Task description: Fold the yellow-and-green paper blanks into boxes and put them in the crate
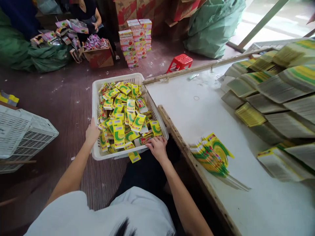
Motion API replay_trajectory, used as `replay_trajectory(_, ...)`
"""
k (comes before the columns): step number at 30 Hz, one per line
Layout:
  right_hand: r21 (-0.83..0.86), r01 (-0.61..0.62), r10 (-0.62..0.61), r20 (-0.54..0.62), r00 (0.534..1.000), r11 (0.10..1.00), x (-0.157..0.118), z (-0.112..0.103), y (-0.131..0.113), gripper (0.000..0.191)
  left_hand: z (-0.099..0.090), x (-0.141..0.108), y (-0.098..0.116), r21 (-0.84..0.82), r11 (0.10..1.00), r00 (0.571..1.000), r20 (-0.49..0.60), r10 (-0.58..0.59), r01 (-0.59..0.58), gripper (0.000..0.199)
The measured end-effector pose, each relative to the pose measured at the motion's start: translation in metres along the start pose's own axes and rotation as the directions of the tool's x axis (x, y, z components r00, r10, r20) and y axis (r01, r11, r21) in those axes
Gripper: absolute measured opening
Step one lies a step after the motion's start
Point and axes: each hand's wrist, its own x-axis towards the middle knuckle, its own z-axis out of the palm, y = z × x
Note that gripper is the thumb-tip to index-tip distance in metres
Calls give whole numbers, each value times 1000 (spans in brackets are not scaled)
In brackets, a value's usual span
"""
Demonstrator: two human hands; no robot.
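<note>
A white plastic basket point(118, 78) full of small yellow-and-green boxes point(118, 136) is in front of me, beside the table edge. My left hand point(92, 132) is closed on the basket's left rim, its fingertips mostly hidden. At the near right corner, my right hand point(157, 147) grips the rim, fingers bent over it by the boxes. One loose yellow box point(134, 156) lies just outside the near rim, above my dark-clothed legs.
On the white table point(187, 111) to my right lie a fanned stack of flat cartons point(213, 154) and big piles of cartons point(278, 88). White crates point(29, 134) stand at left. Beyond are a red stool point(180, 62), stacked boxes point(134, 41), green sacks point(214, 29) and a seated person point(90, 16).
</note>
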Motion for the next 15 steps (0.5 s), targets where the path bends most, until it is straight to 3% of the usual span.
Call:
replay_trajectory(5,-3,-82,81,-85,993,997,-34,1,-6,21,-2,-2,7,31,1000,1000,-5,5,-5,67)
replay_trajectory(9,-21,-171,170,-44,985,985,-72,23,-24,21,1,-7,5,38,999,1000,-14,-2,3,67)
replay_trajectory(15,-52,-299,303,93,948,953,-61,65,-42,40,3,-5,6,32,999,999,-28,-15,16,66)
